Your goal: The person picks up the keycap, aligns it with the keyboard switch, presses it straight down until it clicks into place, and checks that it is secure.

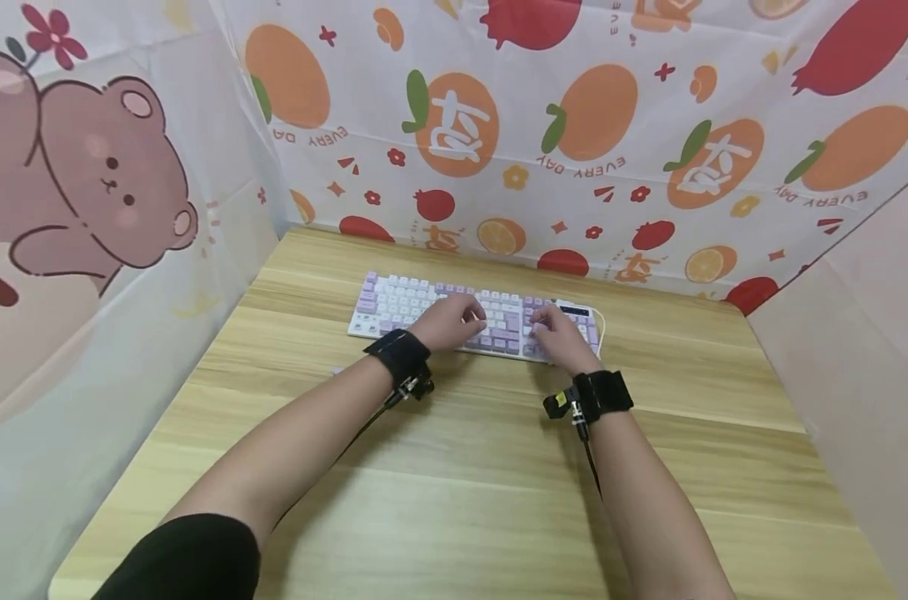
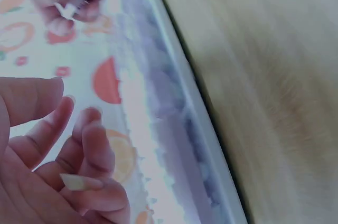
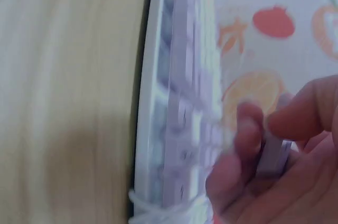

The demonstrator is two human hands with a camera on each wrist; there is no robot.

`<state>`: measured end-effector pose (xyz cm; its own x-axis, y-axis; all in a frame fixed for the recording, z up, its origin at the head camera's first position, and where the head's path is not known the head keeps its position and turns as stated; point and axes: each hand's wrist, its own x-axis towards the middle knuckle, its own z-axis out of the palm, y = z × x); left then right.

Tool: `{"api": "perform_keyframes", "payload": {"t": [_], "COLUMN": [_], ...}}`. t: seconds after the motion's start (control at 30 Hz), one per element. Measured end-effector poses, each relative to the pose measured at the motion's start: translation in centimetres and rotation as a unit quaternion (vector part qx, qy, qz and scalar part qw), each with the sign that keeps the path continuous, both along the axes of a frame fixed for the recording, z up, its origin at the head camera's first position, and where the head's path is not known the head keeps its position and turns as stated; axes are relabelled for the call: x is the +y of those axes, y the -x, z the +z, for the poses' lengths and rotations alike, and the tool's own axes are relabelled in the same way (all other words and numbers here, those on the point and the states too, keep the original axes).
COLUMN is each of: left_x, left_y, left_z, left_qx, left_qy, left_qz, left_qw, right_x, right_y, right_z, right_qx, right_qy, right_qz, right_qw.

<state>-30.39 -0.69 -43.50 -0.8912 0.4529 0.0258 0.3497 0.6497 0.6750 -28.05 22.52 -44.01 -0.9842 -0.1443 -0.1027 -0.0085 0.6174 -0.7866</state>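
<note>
A white and purple keyboard (image 1: 397, 298) lies near the back of the wooden table. My left hand (image 1: 448, 323) hovers over its middle, fingers loosely bent; in the left wrist view the thumb stands apart from the fingers, with nothing seen between them. Over the keyboard's right part is my right hand (image 1: 564, 340). In the right wrist view, its thumb and fingers pinch a small purple-grey keycap (image 3: 273, 156), partly covered by the fingers.
A white cable (image 1: 602, 329) loops off the keyboard's right end. Behind stands a fruit-print curtain (image 1: 529, 183). Bare wooden tabletop (image 1: 454, 483) lies in front of the keyboard. A small purple thing (image 1: 337, 371) peeks out beside the left forearm.
</note>
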Motion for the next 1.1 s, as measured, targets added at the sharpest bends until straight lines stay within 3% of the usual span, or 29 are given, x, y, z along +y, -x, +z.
{"api": "perform_keyframes", "payload": {"t": [0.13, 0.23, 0.37, 0.5, 0.57, 0.67, 0.73, 0.93, 1.1], "left_x": [-1.9, -2.7, -3.3, -4.1, -4.6, -5.4, -5.9, -7.6, -9.2], "left_y": [-3.1, -5.2, -7.5, -9.0, -9.4, -9.6, -9.7, -9.8, -9.8], "left_z": [0.9, 1.0, 0.9, 0.6, 0.5, 0.3, 0.3, 0.2, 0.0], "left_qx": [-0.022, -0.041, -0.058, -0.078, -0.087, -0.091, -0.088, -0.093, -0.114], "left_qy": [-0.052, -0.098, -0.154, -0.208, -0.237, -0.273, -0.281, -0.286, -0.301], "left_qz": [-0.015, -0.023, -0.020, 0.015, 0.033, 0.051, 0.061, 0.105, 0.124], "left_qw": [0.9983, 0.9941, 0.9861, 0.9750, 0.9670, 0.9564, 0.9539, 0.9480, 0.9386], "right_x": [-1.8, -3.4, -5.4, -7.1, -7.8, -8.7, -9.2, -10.9, -12.0], "right_y": [-2.4, -4.4, -6.5, -7.6, -7.8, -7.8, -7.7, -7.3, -6.6], "right_z": [-0.2, -0.3, 0.0, 0.2, 0.2, 0.1, 0.0, -0.4, -0.4], "right_qx": [0.061, 0.134, 0.246, 0.327, 0.347, 0.358, 0.368, 0.375, 0.368], "right_qy": [0.004, -0.002, -0.001, -0.014, -0.020, -0.021, -0.021, -0.008, 0.014], "right_qz": [0.047, 0.084, 0.135, 0.171, 0.184, 0.198, 0.194, 0.154, 0.161], "right_qw": [0.9970, 0.9874, 0.9598, 0.9293, 0.9196, 0.9121, 0.9090, 0.9142, 0.9156]}}
